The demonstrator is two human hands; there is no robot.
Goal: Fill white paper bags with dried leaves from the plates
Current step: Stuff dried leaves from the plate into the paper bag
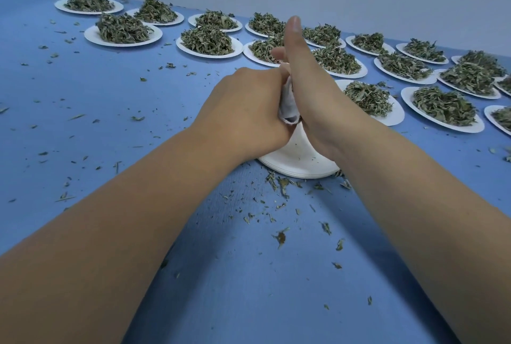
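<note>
1. Left grip (249, 106): fingers curl round the white paper bag (289, 107) and grasp it from its left side.
2. Right grip (312, 92): the palm presses on the bag's right side and the fingers curl over the top, so it grasps the bag too. The thumb points straight up and the fingertips are mostly hidden.
3. Bag position: squeezed between both grips and held above the stack of empty plates (298, 164) at mid worktop (110, 122). Only a narrow white strip shows. Fill level and the state of the mouth cannot be told.
4. Supply: rows of plates heaped with dried leaves (206, 41) line the far side. The nearest full plate (398, 117) lies just right of the hands.
5. Loose leaf crumbs (281, 238) are scattered across the worktop, thickest at the front of the stack.
6. Risk (judgement): squeezing too hard could crush brittle leaves to dust or split a paper seam.
7. Risk: if the mouth faces down or sideways as the grips shift, the contents would spill. The stack would catch some and the worktop the rest.
8. Risk: the right forearm passes close to the nearest full plate, and a sideways sweep could knock leaves off it.
</note>
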